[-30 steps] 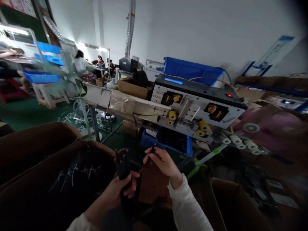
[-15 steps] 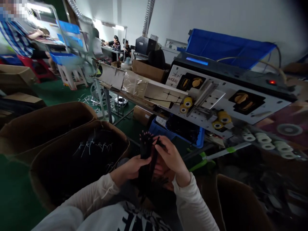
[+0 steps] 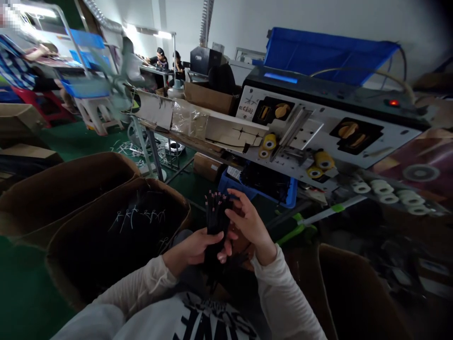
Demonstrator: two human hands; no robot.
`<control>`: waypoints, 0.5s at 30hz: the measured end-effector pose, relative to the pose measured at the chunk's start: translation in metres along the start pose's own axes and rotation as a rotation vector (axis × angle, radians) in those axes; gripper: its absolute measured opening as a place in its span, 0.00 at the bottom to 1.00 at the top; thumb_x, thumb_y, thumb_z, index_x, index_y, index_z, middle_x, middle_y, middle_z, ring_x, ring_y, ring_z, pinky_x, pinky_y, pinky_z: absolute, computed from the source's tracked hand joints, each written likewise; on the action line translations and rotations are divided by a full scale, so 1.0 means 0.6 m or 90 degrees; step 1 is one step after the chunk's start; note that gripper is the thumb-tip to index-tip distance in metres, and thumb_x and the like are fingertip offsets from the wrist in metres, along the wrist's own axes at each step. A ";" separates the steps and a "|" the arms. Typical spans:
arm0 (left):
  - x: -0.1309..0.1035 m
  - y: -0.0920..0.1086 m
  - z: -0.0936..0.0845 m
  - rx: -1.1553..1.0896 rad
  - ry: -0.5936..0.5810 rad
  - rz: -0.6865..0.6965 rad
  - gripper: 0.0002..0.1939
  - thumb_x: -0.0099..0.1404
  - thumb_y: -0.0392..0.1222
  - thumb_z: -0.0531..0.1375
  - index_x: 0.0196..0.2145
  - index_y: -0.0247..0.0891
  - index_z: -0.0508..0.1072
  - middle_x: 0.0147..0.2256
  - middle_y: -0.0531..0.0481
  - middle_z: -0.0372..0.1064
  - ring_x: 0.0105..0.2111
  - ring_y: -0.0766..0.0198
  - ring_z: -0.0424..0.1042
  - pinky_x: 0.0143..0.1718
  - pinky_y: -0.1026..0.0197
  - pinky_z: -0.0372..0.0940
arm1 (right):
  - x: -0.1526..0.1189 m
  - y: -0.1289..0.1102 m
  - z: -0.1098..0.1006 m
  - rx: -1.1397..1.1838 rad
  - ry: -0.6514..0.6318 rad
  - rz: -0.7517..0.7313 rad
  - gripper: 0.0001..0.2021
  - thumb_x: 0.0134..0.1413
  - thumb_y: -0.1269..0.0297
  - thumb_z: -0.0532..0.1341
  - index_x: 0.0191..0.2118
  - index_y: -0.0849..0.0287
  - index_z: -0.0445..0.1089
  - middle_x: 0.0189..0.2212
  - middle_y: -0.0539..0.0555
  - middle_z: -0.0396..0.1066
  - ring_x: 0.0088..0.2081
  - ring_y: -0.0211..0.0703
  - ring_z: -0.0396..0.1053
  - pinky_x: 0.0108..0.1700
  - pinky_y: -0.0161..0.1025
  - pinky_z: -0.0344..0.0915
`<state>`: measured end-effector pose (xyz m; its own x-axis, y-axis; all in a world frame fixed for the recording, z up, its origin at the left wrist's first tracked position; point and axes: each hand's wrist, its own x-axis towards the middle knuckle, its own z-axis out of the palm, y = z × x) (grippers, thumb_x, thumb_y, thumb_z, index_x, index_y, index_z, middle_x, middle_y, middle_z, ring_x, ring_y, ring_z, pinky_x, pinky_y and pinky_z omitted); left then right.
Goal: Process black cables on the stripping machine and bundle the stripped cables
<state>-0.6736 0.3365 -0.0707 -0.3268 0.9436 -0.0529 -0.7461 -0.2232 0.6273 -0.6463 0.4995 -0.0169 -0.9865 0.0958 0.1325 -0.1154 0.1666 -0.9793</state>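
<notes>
A bundle of black cables (image 3: pixel 216 219) with pinkish-copper tips stands nearly upright in front of my lap. My left hand (image 3: pixel 198 244) is closed round its middle, thumb across the front and fingertips showing on the right side. Close to the upper ends, my right hand (image 3: pixel 249 222) has its thumb and forefinger at the bundle's right edge, with dark cable between them. The lower ends hang into shadow over my lap, where single cables are hard to make out.
Beside me on the left is a cardboard box (image 3: pixel 63 257) of dark cables with white ties. Ahead is a cable machine (image 3: pixel 307 125) with yellow rollers. A blue bin (image 3: pixel 293 193) sits below it. Another box (image 3: pixel 327 283) is on my right. Several people sit farther back.
The cables that stood apart at my right fingers now lie against the bundle. My right thumb and forefinger have spread a little. The camera view has shifted slightly.
</notes>
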 end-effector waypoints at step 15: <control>0.009 -0.001 -0.004 0.032 -0.010 0.012 0.13 0.62 0.42 0.60 0.41 0.30 0.74 0.25 0.49 0.65 0.20 0.72 0.59 0.28 0.61 0.62 | 0.000 0.004 -0.009 0.034 0.032 -0.030 0.22 0.56 0.59 0.59 0.56 0.50 0.60 0.33 0.49 0.67 0.23 0.30 0.63 0.21 0.29 0.62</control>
<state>-0.6765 0.3411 -0.0733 -0.3307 0.9433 -0.0293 -0.7095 -0.2280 0.6668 -0.6457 0.5052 -0.0185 -0.9730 0.1388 0.1844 -0.1684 0.1191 -0.9785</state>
